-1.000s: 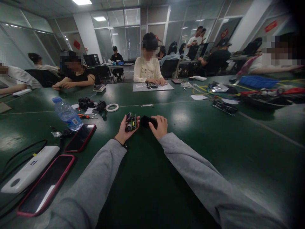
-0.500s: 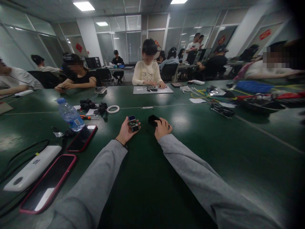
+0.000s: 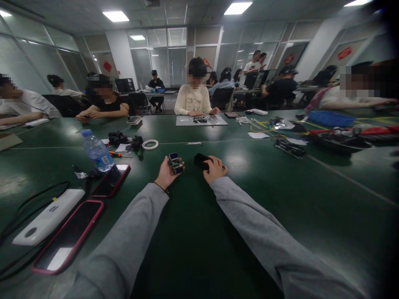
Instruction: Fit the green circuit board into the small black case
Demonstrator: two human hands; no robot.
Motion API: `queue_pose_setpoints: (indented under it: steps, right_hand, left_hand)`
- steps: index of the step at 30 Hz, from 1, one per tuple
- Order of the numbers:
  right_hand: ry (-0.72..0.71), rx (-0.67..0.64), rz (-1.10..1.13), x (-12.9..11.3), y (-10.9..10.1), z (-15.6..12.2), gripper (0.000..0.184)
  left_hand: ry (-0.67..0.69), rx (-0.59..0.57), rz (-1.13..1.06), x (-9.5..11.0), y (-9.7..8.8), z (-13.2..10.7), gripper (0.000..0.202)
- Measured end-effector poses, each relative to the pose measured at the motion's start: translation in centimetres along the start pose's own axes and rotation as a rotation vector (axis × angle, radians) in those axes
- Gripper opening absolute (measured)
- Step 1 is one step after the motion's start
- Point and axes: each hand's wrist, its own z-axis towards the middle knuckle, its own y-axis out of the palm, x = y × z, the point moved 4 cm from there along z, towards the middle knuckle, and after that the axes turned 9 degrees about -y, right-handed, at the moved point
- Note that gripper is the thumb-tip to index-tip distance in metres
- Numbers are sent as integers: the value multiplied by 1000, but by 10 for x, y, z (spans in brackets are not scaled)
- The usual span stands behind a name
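My left hand (image 3: 166,173) is closed around a small circuit board with a screen (image 3: 176,164), held face up above the green table. The little screen sits at its far end, and the green board with parts shows below it. To the right, my right hand (image 3: 215,170) grips a black rectangular case (image 3: 201,160) from above, fingers over its near right part. The case is at or close to the tabletop; whether it touches is hard to tell. A short gap separates the two hands.
On my left are a water bottle (image 3: 97,151), two red-edged phones (image 3: 111,181), a white device marked 10 (image 3: 46,218) and cables. A white tape ring (image 3: 150,144) and an orange screwdriver (image 3: 116,154) lie farther off. A co-worker (image 3: 195,99) sits opposite. Rightward are tangled wires and a blue tray (image 3: 332,118).
The view has tilted up slightly, so the scene sits a little lower and farther right. Both hands keep their holds. The screen appears tipped differently over the board.
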Motion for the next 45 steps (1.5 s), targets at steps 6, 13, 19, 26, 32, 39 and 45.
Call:
queue_pose_setpoints:
  steps: [6, 13, 19, 26, 32, 39, 45]
  right_hand:
    - [-2, 44, -38, 7, -2, 1, 48]
    - [32, 68, -72, 16, -4, -1, 46]
    - [48, 134, -100, 18, -11, 0, 42]
    - [-217, 219, -143, -23, -26, -7, 40]
    - [-435, 220, -32, -68, -28, -22, 37]
    - [-603, 141, 27, -86, -16, -28, 49]
    - [-568, 165, 119, -80, -11, -17, 67]
  left_hand:
    - [1, 16, -47, 2, -3, -1, 33]
    - [20, 75, 10, 2, -2, -4, 31]
    - [24, 53, 78, 3, -4, -2, 35]
    - [49, 16, 90, 2, -8, 5, 39]
    - [84, 23, 147, 2, -8, 5, 47]
    - [141, 129, 115, -8, 9, -7, 42]
    - [345, 87, 257, 3, 45, -25, 43]
